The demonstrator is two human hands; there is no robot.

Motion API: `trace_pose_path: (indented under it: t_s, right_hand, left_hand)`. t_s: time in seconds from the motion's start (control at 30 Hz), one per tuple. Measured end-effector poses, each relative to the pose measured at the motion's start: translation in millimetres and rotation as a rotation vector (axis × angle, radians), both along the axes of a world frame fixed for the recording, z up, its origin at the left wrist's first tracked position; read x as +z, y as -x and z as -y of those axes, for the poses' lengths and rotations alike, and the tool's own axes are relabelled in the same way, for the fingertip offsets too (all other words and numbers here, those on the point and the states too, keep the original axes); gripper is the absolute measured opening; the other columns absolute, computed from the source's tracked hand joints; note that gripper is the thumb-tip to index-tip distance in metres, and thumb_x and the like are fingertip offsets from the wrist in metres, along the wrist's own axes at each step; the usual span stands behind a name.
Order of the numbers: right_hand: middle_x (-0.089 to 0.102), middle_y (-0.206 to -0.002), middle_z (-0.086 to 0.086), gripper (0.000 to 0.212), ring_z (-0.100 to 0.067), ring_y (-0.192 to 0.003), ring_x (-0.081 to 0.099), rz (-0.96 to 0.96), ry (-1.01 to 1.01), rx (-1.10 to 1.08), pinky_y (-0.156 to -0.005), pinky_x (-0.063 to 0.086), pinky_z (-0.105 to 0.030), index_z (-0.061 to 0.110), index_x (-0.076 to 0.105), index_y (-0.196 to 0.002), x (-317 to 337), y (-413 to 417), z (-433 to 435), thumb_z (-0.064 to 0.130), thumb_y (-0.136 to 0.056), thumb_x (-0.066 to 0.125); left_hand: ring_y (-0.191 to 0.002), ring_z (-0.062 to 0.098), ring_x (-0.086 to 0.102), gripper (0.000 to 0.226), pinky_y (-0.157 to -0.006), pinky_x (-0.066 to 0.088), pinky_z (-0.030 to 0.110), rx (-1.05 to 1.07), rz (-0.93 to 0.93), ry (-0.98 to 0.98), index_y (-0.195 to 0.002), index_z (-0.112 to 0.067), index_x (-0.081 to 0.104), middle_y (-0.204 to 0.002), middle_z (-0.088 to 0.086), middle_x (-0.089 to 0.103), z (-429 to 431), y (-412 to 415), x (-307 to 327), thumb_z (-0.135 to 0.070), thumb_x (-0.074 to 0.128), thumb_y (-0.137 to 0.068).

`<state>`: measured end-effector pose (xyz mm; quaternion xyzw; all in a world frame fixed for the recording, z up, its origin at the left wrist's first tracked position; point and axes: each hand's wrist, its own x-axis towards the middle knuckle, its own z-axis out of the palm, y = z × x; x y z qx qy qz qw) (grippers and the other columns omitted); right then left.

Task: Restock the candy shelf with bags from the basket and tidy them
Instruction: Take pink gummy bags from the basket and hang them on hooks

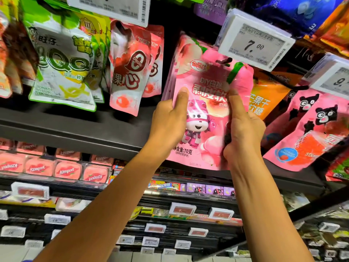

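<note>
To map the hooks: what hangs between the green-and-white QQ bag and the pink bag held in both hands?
In the head view, red-and-pink bags marked 0 hang between the QQ bag and the pink bag.

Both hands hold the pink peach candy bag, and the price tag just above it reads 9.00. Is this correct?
Not quite. The price tag just above the pink peach candy bag reads 7.00, not 9.00, as the head view shows. The rest is right: the left hand and the right hand both hold the bag.
</note>
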<state>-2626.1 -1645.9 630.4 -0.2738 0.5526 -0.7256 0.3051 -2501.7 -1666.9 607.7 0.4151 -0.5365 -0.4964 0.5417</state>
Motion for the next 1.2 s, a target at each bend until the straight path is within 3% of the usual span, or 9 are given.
trace_pose_path:
  t_s: [0.2, 0.27, 0.4, 0.5, 0.7, 0.8, 0.9, 1.0, 1.2]
  right_hand:
    - [0.046, -0.076, -0.012, 0.046, -0.023, -0.068, 0.041, -0.073, -0.074, -0.039, -0.061, 0.038, -0.038, 0.018, 0.050, -0.069, -2.3, 4.6, 20.6, 0.049, -0.068, 0.084]
    - [0.042, -0.072, -0.010, 0.052, -0.022, -0.067, 0.037, -0.091, -0.069, -0.049, -0.061, 0.034, -0.037, 0.022, 0.043, -0.061, -5.5, 5.2, 28.8, 0.054, -0.066, 0.083]
    - [0.028, -0.050, 0.007, 0.067, -0.014, -0.054, 0.026, -0.152, -0.090, -0.124, -0.061, 0.026, -0.036, 0.023, 0.031, -0.047, -16.5, 3.7, 38.7, 0.069, -0.061, 0.077]
    - [0.022, -0.049, 0.009, 0.073, -0.012, -0.052, 0.020, -0.179, -0.100, -0.134, -0.062, 0.022, -0.038, 0.022, 0.027, -0.044, -22.1, 2.7, 38.7, 0.074, -0.060, 0.074]
    - [0.023, -0.047, 0.014, 0.059, -0.005, -0.049, 0.020, -0.221, 0.090, -0.087, -0.045, 0.022, -0.020, 0.024, 0.026, -0.052, -42.8, 11.0, 23.8, 0.043, -0.083, 0.073]
    - [0.032, -0.049, 0.017, 0.047, 0.000, -0.051, 0.027, -0.318, 0.110, -0.091, -0.049, 0.025, -0.015, 0.023, 0.037, -0.056, -59.0, 11.7, 9.7, 0.035, -0.088, 0.069]
    - [0.056, -0.070, 0.014, 0.021, 0.005, -0.061, 0.047, -0.428, 0.096, -0.148, -0.066, 0.039, -0.012, 0.019, 0.059, -0.082, -73.2, 10.5, -3.9, 0.035, -0.087, 0.071]
    - [0.056, -0.084, 0.010, 0.027, -0.005, -0.071, 0.050, -0.470, 0.146, -0.288, -0.073, 0.043, -0.017, 0.015, 0.055, -0.099, -83.9, -1.1, -24.8, 0.028, -0.085, 0.074]
    - [0.053, -0.080, 0.007, 0.012, 0.008, -0.064, 0.045, -0.478, 0.089, -0.286, -0.068, 0.039, -0.013, 0.006, 0.053, -0.092, -134.2, -63.1, -70.2, 0.008, -0.087, 0.063]
  left_hand:
    - [-0.063, 0.016, 0.046, 0.056, -0.056, 0.032, 0.026, 0.091, 0.024, 0.013, -0.070, -0.003, 0.056, -0.069, 0.012, 0.048, 13.1, 4.0, -2.2, -0.048, 0.040, -0.100]
    - [-0.058, 0.015, 0.042, 0.053, -0.050, 0.028, 0.027, 0.128, 0.046, 0.026, -0.063, -0.009, 0.046, -0.063, 0.011, 0.044, 18.7, 4.8, -3.8, -0.046, 0.041, -0.100]
    - [-0.062, 0.024, 0.050, 0.056, -0.062, 0.036, 0.032, 0.156, 0.115, 0.005, -0.061, -0.014, 0.043, -0.062, 0.008, 0.049, 31.2, 5.4, -12.0, -0.056, 0.041, -0.097]
    - [-0.048, 0.014, 0.034, 0.061, -0.053, 0.025, 0.030, 0.213, 0.185, 0.050, -0.052, -0.017, 0.028, -0.047, -0.004, 0.033, 32.9, 3.9, -17.7, -0.058, 0.044, -0.095]
    - [-0.049, 0.009, 0.031, 0.051, -0.050, 0.027, 0.027, 0.254, 0.255, 0.204, -0.057, -0.018, 0.036, -0.051, -0.005, 0.036, 26.2, -6.1, -28.9, -0.049, 0.059, -0.091]
    - [-0.057, 0.010, 0.043, 0.031, -0.056, 0.041, 0.023, 0.258, 0.197, 0.202, -0.074, -0.012, 0.057, -0.063, -0.002, 0.050, 20.0, -15.6, -38.1, -0.037, 0.067, -0.089]
    - [-0.053, 0.003, 0.040, 0.019, -0.054, 0.040, 0.014, 0.245, 0.134, 0.199, -0.080, -0.010, 0.061, -0.065, -0.001, 0.051, 7.5, -26.9, -47.2, -0.023, 0.074, -0.085]
    - [-0.054, 0.004, 0.039, 0.014, -0.055, 0.039, 0.016, 0.240, 0.120, 0.190, -0.080, -0.009, 0.062, -0.064, 0.001, 0.052, -10.1, -40.0, -55.8, -0.013, 0.075, -0.084]
    - [-0.057, 0.008, 0.044, 0.014, -0.054, 0.039, 0.019, 0.097, 0.124, 0.146, -0.077, -0.007, 0.061, -0.066, 0.005, 0.055, -51.6, -88.9, -97.3, -0.004, 0.071, -0.084]
